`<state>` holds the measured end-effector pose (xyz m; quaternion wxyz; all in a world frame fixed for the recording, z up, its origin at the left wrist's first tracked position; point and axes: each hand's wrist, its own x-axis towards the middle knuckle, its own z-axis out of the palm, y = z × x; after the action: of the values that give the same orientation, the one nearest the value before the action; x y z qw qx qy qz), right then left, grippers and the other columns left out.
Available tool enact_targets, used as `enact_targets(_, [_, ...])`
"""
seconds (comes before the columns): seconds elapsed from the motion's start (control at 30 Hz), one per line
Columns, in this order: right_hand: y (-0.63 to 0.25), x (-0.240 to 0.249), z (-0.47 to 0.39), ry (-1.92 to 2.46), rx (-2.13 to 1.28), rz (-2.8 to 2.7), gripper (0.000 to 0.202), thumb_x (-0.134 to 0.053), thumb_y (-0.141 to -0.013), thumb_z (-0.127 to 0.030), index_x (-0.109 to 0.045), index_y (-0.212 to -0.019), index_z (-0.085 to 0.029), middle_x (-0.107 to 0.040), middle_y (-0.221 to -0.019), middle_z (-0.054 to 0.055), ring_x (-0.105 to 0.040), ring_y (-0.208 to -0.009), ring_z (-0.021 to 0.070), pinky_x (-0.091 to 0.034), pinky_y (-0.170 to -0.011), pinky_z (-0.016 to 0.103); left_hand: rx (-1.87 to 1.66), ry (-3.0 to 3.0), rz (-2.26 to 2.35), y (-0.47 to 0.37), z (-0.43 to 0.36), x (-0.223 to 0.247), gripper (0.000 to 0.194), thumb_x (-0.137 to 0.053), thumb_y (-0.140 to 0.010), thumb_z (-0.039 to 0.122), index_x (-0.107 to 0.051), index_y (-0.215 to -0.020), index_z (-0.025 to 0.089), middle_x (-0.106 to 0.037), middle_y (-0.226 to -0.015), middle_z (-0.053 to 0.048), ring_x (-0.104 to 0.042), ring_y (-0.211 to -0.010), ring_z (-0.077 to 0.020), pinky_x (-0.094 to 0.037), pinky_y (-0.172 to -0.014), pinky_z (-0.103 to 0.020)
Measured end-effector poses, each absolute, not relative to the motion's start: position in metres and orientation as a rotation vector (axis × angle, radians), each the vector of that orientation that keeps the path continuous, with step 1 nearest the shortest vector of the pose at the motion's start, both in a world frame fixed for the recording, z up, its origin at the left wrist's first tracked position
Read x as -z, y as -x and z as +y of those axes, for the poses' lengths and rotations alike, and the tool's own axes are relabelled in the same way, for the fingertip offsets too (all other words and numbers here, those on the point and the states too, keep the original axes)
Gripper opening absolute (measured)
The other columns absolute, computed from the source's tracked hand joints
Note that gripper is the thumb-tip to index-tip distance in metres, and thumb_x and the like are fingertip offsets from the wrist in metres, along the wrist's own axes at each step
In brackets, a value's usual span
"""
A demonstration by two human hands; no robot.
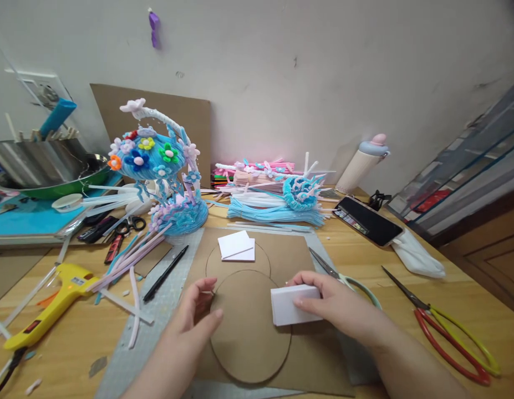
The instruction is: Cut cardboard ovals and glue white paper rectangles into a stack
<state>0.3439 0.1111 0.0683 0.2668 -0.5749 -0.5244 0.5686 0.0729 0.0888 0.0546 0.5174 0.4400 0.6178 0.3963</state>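
A cardboard sheet lies in front of me with two circles drawn or cut in it. My left hand presses the left edge of the larger cardboard circle. My right hand grips a white foam block resting on the circle's right side. Two thin white squares lie on the smaller circle farther back. A black pen lies left of the sheet.
A yellow glue gun lies at the left. A blue pipe-cleaner sculpture stands behind, with pipe-cleaner bundles, a phone and a bottle. Green-handled scissors and red-yellow scissors lie at the right.
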Motion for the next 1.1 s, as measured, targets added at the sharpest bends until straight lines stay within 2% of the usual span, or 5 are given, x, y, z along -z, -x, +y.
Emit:
enact_targets(0.13, [-0.341,-0.07,0.111,1.583,-1.486,-1.44,0.021,-0.07,-0.07,-0.027,-0.069,-0.09,-0.022,-0.07,-0.092,0.001,-0.058,-0.082,0.0231,-0.038,-0.069,0.03,-0.85,-1.575,1.646,-0.061,0.112,-0.04,0.056,-0.06,-0.07,0.035,-0.051,-0.123,0.016,-0.05,-0.136,-0.018,-0.038,-0.131,-0.0321,-0.022,-0.11,-0.049])
enact_targets(0.27, [-0.325,-0.063,0.128,1.518,-1.471,-1.338,0.032,-0.072,-0.067,-0.03,-0.067,-0.097,-0.021,-0.066,-0.113,0.004,-0.058,-0.097,0.0257,-0.041,-0.078,0.033,-0.795,-1.653,1.637,-0.061,0.14,-0.041,0.055,-0.046,-0.08,0.028,-0.043,-0.131,0.009,-0.05,-0.137,-0.023,-0.048,-0.126,-0.0287,-0.039,-0.102,-0.045])
enact_targets(0.7, [-0.306,-0.036,0.161,1.257,-1.507,-1.161,0.021,-0.056,-0.09,-0.03,-0.054,-0.105,-0.016,-0.061,-0.086,0.001,-0.059,-0.071,0.0152,-0.048,-0.065,0.03,-0.685,-2.081,1.664,-0.059,0.145,-0.038,0.046,-0.049,-0.078,0.015,-0.059,-0.12,0.001,-0.049,-0.138,-0.027,-0.033,-0.135,-0.0379,-0.006,-0.114,-0.054])
enact_targets(0.9, [-0.294,-0.044,0.122,1.245,-1.342,-1.489,0.012,-0.066,-0.076,-0.017,-0.063,-0.087,-0.019,-0.06,-0.08,-0.001,-0.054,-0.075,0.0172,-0.038,-0.068,0.028,-0.879,-1.701,1.481,-0.076,0.125,-0.046,0.051,-0.046,-0.086,0.038,-0.044,-0.133,0.018,-0.05,-0.141,-0.014,-0.048,-0.126,-0.0293,-0.039,-0.103,-0.05])
enact_targets(1.1, [-0.263,-0.032,0.106,1.143,-1.198,-1.671,0.015,-0.058,-0.08,-0.009,-0.059,-0.088,-0.022,-0.06,-0.092,0.0,-0.055,-0.089,0.0188,-0.04,-0.079,0.03,-0.954,-1.425,1.267,-0.113,0.098,-0.037,0.045,-0.037,-0.09,0.041,-0.047,-0.128,0.017,-0.054,-0.136,-0.012,-0.049,-0.126,-0.0237,-0.039,-0.105,-0.042])
